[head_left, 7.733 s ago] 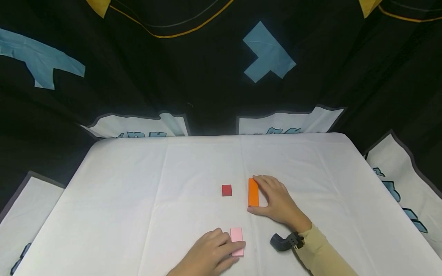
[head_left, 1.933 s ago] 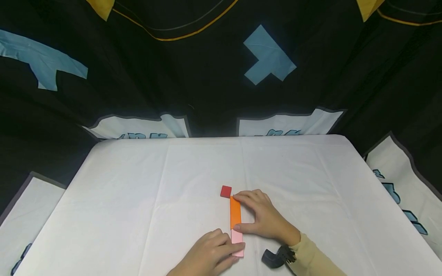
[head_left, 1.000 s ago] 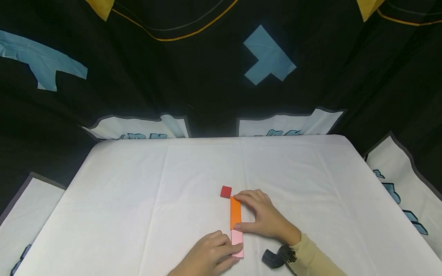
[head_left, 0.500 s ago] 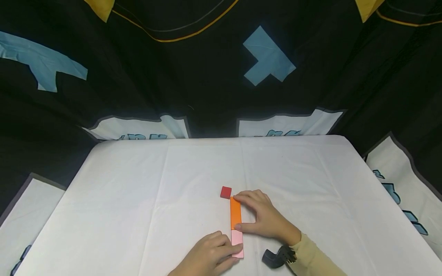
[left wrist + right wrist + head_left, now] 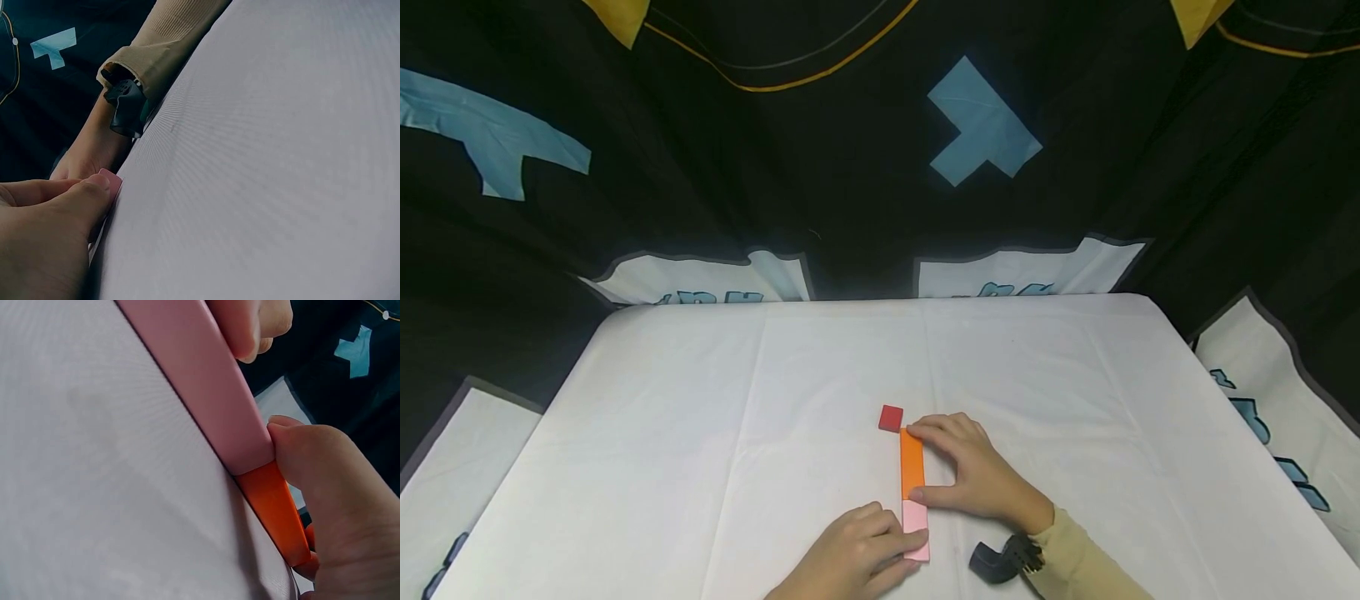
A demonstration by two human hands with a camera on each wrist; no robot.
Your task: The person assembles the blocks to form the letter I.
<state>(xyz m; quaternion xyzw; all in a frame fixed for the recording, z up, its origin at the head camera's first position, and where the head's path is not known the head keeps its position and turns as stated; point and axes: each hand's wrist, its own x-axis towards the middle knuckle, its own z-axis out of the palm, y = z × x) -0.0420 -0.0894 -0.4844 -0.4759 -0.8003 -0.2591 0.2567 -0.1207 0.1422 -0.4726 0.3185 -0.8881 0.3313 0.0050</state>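
Part of pink block (image 5: pixel 914 517) behind fingers (image 5: pixel 897 542)

Smooth and softly shiny on the orange block (image 5: pixel 275 512), like painted wood or plastic — hard to say which. Just as even on the pink block (image 5: pixel 209 387), though nearer to matt, with a clean, crisp edge. Looks flat and plain on the red block (image 5: pixel 891 417), too small to judge for texture. Shows matt white cloth over the worktop (image 5: pixel 647 458), creased along straight folds and finely lined up close. Turns to ribbed tan fabric at the sleeve (image 5: pixel 178 34), then to black, plastic-looking hardness on the wrist device (image 5: pixel 128 109). Hangs as dull, dark cloth in the backdrop (image 5: pixel 850 167) — gently folded.
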